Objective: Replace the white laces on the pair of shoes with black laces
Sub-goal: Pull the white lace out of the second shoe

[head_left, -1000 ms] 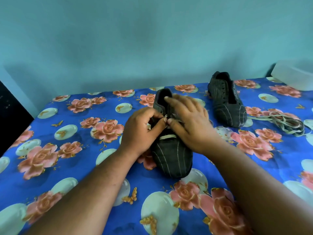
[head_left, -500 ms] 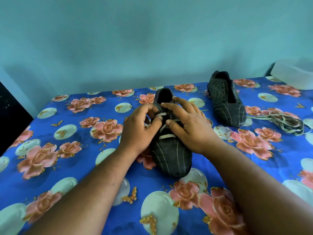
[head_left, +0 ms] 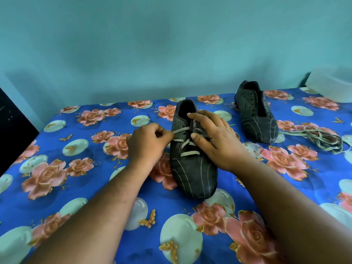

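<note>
A dark striped shoe (head_left: 192,172) lies in the middle of the bed, toe toward me, with a white lace (head_left: 187,142) crossed through its lower eyelets. My left hand (head_left: 147,144) pinches one end of that lace just left of the shoe and holds it taut. My right hand (head_left: 215,138) rests on the shoe's right side, fingers spread over the tongue and eyelets. A second dark shoe (head_left: 256,115) with no lace lies at the back right. A loose heap of pale laces (head_left: 322,139) lies right of it.
The blue floral bedsheet (head_left: 76,168) covers the whole surface. A teal wall rises behind it. A white box (head_left: 331,84) sits at the far right corner. Dark furniture (head_left: 13,126) borders the left edge.
My left hand has drawn away to the left, pulling the lace end out through an eyelet. My right hand has slid up the shoe and spread flatter.
</note>
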`<state>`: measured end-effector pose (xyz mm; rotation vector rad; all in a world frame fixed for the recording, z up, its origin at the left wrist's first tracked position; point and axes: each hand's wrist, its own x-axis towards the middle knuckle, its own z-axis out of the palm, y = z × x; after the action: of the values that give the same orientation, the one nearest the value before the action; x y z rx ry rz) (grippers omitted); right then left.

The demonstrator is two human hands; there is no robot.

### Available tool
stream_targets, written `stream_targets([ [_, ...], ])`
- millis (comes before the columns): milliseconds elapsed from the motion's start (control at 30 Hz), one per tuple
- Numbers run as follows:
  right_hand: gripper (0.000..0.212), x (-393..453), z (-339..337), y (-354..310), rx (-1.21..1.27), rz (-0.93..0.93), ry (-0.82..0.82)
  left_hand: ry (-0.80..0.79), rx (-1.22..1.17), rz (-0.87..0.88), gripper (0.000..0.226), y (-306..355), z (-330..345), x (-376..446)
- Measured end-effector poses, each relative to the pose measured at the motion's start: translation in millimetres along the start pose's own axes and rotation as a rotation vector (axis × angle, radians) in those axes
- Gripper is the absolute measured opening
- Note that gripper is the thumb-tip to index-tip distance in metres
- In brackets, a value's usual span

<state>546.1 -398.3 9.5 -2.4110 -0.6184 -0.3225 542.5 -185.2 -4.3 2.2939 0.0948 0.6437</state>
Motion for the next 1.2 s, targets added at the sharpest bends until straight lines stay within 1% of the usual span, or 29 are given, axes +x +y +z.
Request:
stream_targets([
  [33, 0.056, 0.2, 0.4, 0.4, 0.009, -0.001, -0.001, 0.033, -0.006, 0.038, 0.029, -0.1, -0.2, -0.8],
  [100, 0.057, 0.3, 0.9, 1.4, 0.023, -0.005, 0.0, 0.089, -0.073, 0.175, 0.026, 3.0, 1.3, -2.6],
  [167, 0.057, -0.2, 1.0, 2.0, 0.028, -0.006, 0.0, 0.066, -0.156, 0.345, 0.027, 8.6, 4.5, -3.8],
  [200, 0.057, -0.6, 1.0, 1.9, 0.031, -0.006, 0.0, 0.042, -0.15, 0.415, 0.027, 10.9, 6.7, -4.3],
  [267, 0.057, -0.5, 0.7, 1.5, 0.037, -0.002, -0.001, 0.024, -0.087, 0.479, 0.026, 13.4, 10.6, -5.3],
  [300, 0.057, -0.2, 0.7, 1.3, 0.04, -0.002, -0.005, 0.028, -0.07, 0.467, 0.025, 13.4, 11.9, -5.6],
  [367, 0.059, 0.3, 0.6, 0.9, 0.041, -0.007, -0.01, 0.061, -0.017, 0.385, 0.026, 8.3, 12.5, -3.9],
  [433, 0.06, 0.4, 0.3, 0.9, 0.044, 0.001, -0.015, 0.068, 0.102, 0.206, 0.026, -1.3, 9.2, 1.5],
  [500, 0.06, 0.3, 0.2, 1.1, 0.044, 0.004, -0.016, -0.006, 0.191, -0.031, 0.028, -15.0, 5.1, 8.3],
  [533, 0.06, 0.2, 0.5, 1.0, 0.041, 0.0, -0.014, -0.04, 0.215, -0.115, 0.028, -19.6, 2.7, 10.3],
  [567, 0.06, 0.3, 0.9, 1.3, 0.04, -0.004, -0.013, -0.04, 0.222, -0.152, 0.027, -23.5, 2.0, 12.1],
  [600, 0.06, 0.3, 1.1, 1.4, 0.042, -0.005, -0.012, -0.011, 0.195, -0.15, 0.024, -25.4, 2.1, 13.4],
  [633, 0.061, 0.5, 1.2, 1.8, 0.048, -0.003, -0.013, 0.036, 0.112, -0.106, 0.021, -24.1, 2.3, 12.8],
  [700, 0.061, 0.5, 1.5, 2.3, 0.056, -0.003, -0.012, 0.092, -0.107, 0.069, 0.025, -13.8, 3.0, 7.9],
  [733, 0.061, 0.5, 1.7, 2.4, 0.057, -0.005, -0.01, 0.076, -0.162, 0.175, 0.029, -8.4, 4.2, 4.6],
  [800, 0.061, 0.8, 2.4, 3.1, 0.057, -0.011, -0.008, 0.041, -0.122, 0.35, 0.032, 1.8, 6.9, -1.8],
  [833, 0.061, 1.1, 2.8, 3.5, 0.058, -0.013, -0.007, 0.03, -0.082, 0.4, 0.03, 4.9, 8.8, -3.3],
  [900, 0.061, 1.4, 3.2, 3.8, 0.066, -0.013, -0.005, 0.036, -0.037, 0.435, 0.025, 9.1, 11.5, -4.7],
  [967, 0.061, 1.6, 3.1, 3.5, 0.072, -0.011, -0.005, 0.053, 0.007, 0.411, 0.026, 9.7, 12.4, -4.5],
  [1033, 0.061, 1.5, 2.8, 3.2, 0.073, -0.006, -0.009, 0.073, 0.051, 0.319, 0.026, 6.3, 12.6, -3.1],
  [1100, 0.06, 1.0, 2.2, 2.9, 0.072, -0.005, -0.011, 0.076, 0.085, 0.168, 0.022, 0.0, 11.0, 0.5],
  [1200, 0.057, -0.1, 1.4, 2.4, 0.072, -0.005, -0.019, 0.037, 0.186, -0.058, 0.02, -10.3, 5.2, 6.4],
])
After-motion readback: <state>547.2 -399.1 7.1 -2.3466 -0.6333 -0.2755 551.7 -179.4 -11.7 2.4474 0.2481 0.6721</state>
